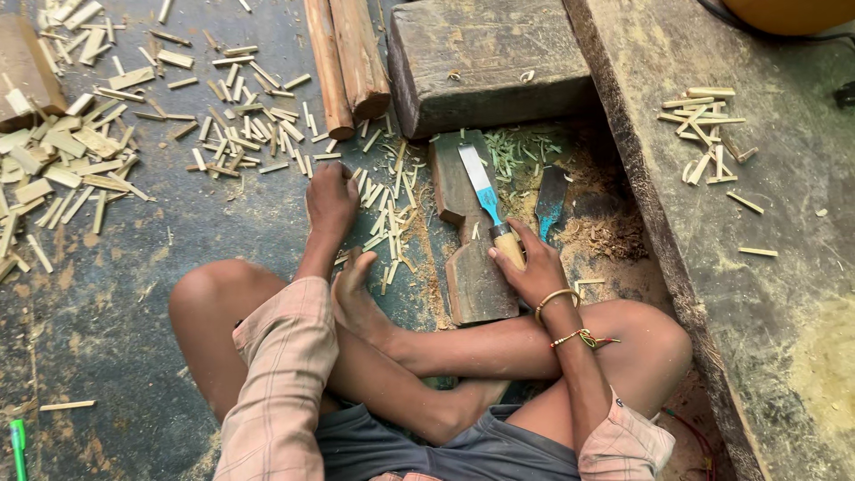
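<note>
The right hand is closed around the pale wooden handle of a chisel, whose flat blade with a blue band points away from the body and lies on a dark, worn wooden block directly under the hand. Just beyond and to the right of that hand, a second blue-marked blade rests on sawdust. The left hand is stretched forward with fingers curled down onto the floor; whether it has pinched up one of the small bamboo slivers lying just to its right cannot be told. Further out to its left lie wider heaps of pale splints, and ahead of it two round sticks lean beside a heavy timber block. For clean work, it seems wise to set one sliver squarely on the worn block, keep the left fingertips clear of the edge, and hold the chisel grip firm and low.
</note>
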